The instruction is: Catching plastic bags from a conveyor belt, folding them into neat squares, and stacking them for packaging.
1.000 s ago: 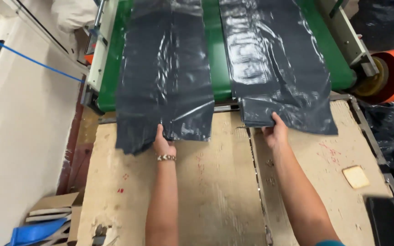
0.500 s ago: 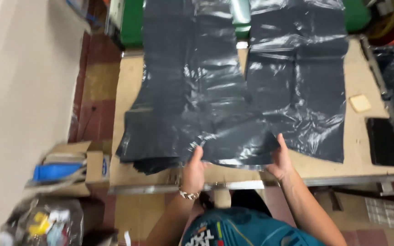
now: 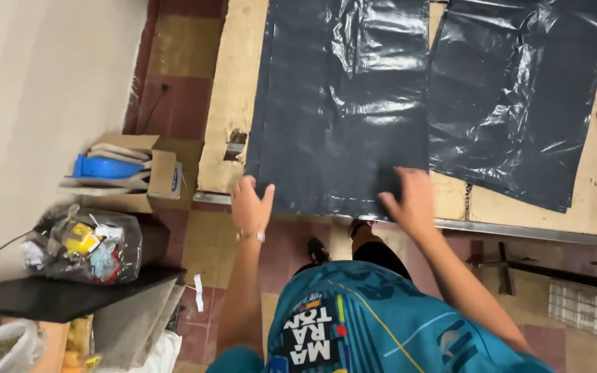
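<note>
The left hand [image 3: 251,202] and right hand [image 3: 409,197], fingers spread wide, press flat on the near edge of a black plastic sheet [image 3: 343,103]. The sheet lies on the wooden table [image 3: 226,103]. A second black sheet [image 3: 516,103] lies beside it, farther right.

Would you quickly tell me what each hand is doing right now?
Left hand: open, at the black plastic sheet's near edge.
Right hand: open, flat on it.

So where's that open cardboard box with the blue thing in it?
In the head view, the cardboard box sits on the floor at the left, beside the wooden table, just above a clear bag of scraps.
</note>
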